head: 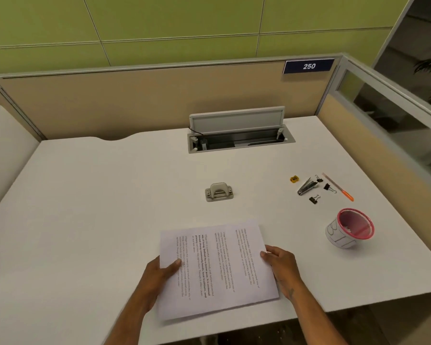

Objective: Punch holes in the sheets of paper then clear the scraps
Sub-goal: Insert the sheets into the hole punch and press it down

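Note:
A stack of printed sheets of paper [218, 267] is held a little above the near edge of the white desk [97, 207], with the text running sideways. My left hand [157, 277] grips the stack's left edge, thumb on top. My right hand [280, 266] grips the right edge. A grey hole punch [219, 192] stands on the desk beyond the paper, apart from both hands. A small pink-rimmed paper cup [350, 229] lies tilted at the right, with white bits inside.
At the right rear lie a yellow sharpener [294, 179], a metal nail clipper [306, 186], three black binder clips [315, 199] and an orange pen [337, 186]. An open cable hatch [239, 135] sits at the back. Partition walls bound the desk.

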Demonstrator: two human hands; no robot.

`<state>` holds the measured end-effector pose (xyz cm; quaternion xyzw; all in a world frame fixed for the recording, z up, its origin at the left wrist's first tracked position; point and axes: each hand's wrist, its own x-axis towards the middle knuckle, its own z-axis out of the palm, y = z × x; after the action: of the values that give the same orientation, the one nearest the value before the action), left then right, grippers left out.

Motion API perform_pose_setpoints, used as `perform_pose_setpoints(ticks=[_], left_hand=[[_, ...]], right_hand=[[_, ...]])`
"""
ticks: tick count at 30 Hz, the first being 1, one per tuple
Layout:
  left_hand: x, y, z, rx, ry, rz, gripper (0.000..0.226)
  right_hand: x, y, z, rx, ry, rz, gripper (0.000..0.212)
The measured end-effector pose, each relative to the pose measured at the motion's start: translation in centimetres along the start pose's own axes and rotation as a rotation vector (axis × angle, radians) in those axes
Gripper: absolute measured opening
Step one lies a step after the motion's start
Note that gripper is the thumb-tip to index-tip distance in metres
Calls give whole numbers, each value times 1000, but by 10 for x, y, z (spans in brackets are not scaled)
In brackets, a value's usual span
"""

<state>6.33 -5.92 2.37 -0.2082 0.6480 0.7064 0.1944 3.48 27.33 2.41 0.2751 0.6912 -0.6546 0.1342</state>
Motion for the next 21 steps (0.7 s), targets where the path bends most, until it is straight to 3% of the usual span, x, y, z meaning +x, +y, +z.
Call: perform_pose_setpoints(ticks=[8,14,21], left_hand=[[41,4,17,267,402,108,10],[58,27,31,331,469,188,41],[73,42,43,354,512,133,50]], right_hand=[[33,-11,13,-72,89,-20,26],[54,-27,19,-98,122,-36,33],[82,-42,15,-158,107,-52,40]])
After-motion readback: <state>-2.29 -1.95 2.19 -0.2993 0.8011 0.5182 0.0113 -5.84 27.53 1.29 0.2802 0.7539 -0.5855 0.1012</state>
